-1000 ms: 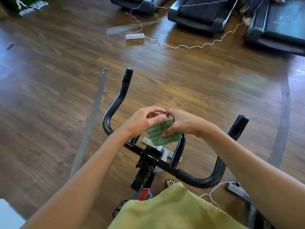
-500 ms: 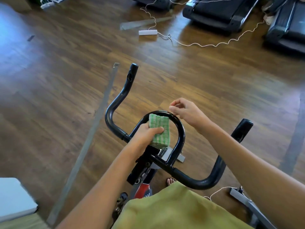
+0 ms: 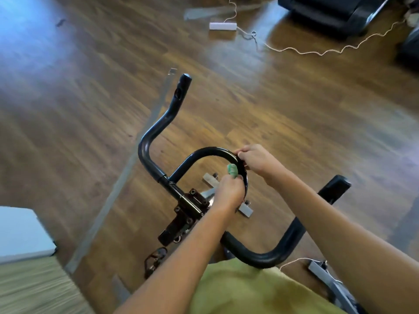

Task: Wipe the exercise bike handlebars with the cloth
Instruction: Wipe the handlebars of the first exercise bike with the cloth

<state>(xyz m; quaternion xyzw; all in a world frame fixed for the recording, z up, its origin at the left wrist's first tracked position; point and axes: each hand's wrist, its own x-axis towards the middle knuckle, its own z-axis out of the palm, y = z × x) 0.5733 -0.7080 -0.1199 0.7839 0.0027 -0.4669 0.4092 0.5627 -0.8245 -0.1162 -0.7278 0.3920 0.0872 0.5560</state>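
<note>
Head view: your left hand (image 3: 229, 192) has slid the green cloth (image 3: 232, 170) from the loop's top to its right curve, centre frame. It's bunched small now, your grip closed tight around it. Your right hand (image 3: 256, 159) has dropped onto the glossy black tubular handlebars (image 3: 263, 259), fingers curled over the bar just above the cloth. Wood-grain plank floor (image 3: 294, 109) below.

The handlebars (image 3: 210, 152) are glossy black; the cloth (image 3: 232, 170) is green with paler green markings, too bunched for the pattern to be read; the floor (image 3: 294, 109) is dark brown wood grain in long planks, crossed by a dull grey strip (image 3: 127, 177); the cord (image 3: 317, 49) and the block (image 3: 222, 26) are white; the treadmill (image 3: 328, 10) is black; the garment (image 3: 249, 291) is yellowish olive green.
</note>
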